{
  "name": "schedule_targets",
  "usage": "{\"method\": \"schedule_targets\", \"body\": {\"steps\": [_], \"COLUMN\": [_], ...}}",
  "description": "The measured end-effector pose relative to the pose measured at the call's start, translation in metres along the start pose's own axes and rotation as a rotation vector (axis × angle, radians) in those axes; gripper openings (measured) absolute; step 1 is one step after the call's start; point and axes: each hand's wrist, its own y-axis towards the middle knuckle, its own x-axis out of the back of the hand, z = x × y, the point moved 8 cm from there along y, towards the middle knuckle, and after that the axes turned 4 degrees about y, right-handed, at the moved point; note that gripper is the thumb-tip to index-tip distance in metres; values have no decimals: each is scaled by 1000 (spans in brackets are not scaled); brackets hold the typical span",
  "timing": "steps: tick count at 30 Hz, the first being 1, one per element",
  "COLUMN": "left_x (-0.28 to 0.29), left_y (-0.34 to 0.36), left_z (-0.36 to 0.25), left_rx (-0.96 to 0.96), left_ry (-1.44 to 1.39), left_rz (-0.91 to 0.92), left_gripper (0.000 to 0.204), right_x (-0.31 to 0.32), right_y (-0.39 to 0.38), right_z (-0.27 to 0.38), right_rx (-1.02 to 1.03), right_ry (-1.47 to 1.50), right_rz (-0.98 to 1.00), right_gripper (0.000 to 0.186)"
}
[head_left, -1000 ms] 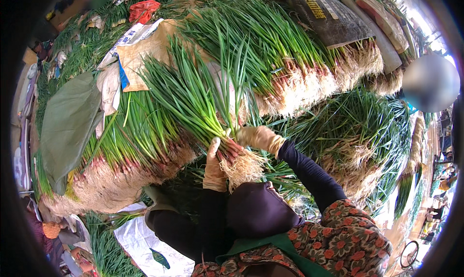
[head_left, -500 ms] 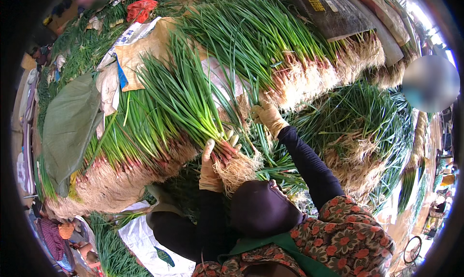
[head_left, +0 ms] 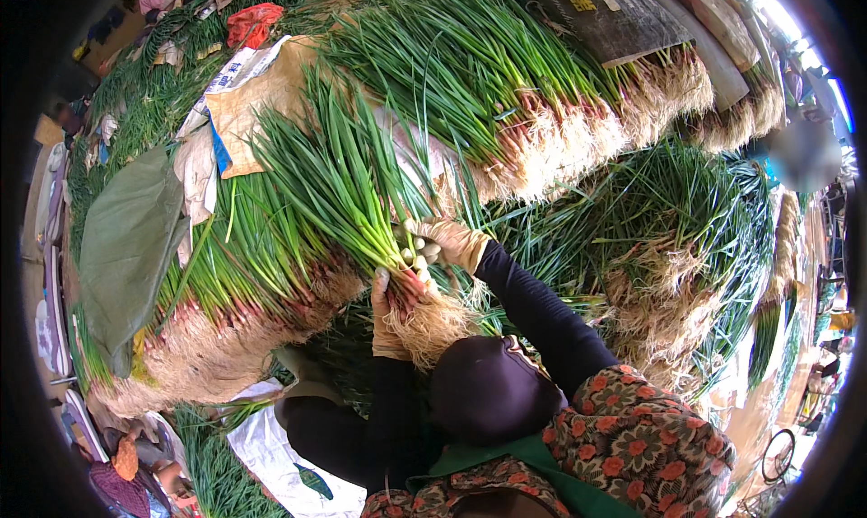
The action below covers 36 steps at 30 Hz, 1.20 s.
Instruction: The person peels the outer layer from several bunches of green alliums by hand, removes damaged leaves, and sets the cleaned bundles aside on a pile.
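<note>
A bunch of green onions (head_left: 357, 197) with long green leaves, reddish stem bases and pale roots leans up and away to the left in front of me. My left hand (head_left: 386, 315), in a cream glove, is closed around its lower stems, just above the roots. From the right, my right hand (head_left: 444, 245), also gloved, is curled against the same stems, a little higher than the left. Its fingertips are partly hidden among the stalks. The root tuft (head_left: 426, 326) hangs below both hands.
Stacked green onions (head_left: 244, 292) lie at left, roots toward me, beside a grey-green sheet (head_left: 131, 247). Another row (head_left: 551, 139) stands behind at right, partly under a dark sack (head_left: 596, 17). A loose heap (head_left: 668, 238) lies on the right. A white sack (head_left: 280, 455) is below left.
My right hand has moved left and nearer, from beside the far row to the bunch in my left hand. The bunch has shifted slightly left.
</note>
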Motion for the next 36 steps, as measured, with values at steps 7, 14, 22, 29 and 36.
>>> {"method": "schedule_targets", "body": {"steps": [7, 14, 22, 29, 36], "left_x": [44, 14, 16, -7, -28], "left_y": [-15, -6, 4, -1, 0], "left_z": [-64, -6, -13, 25, 26], "left_rx": [-447, 34, 21, 355, 362], "left_ry": [300, -293, 177, 72, -28], "left_rz": [827, 88, -28, -171, 16], "left_gripper": [40, 40, 45, 57, 44], "right_x": [-59, 34, 27, -14, 14], "right_y": [1, -53, -23, -61, -2], "right_z": [-39, -33, 31, 6, 15], "right_rx": [663, 66, 384, 652, 465], "right_ry": [-1298, -1611, -1495, -1537, -936], "right_rz": [89, 5, -422, 91, -235], "right_gripper": [17, 36, 32, 31, 30]}}
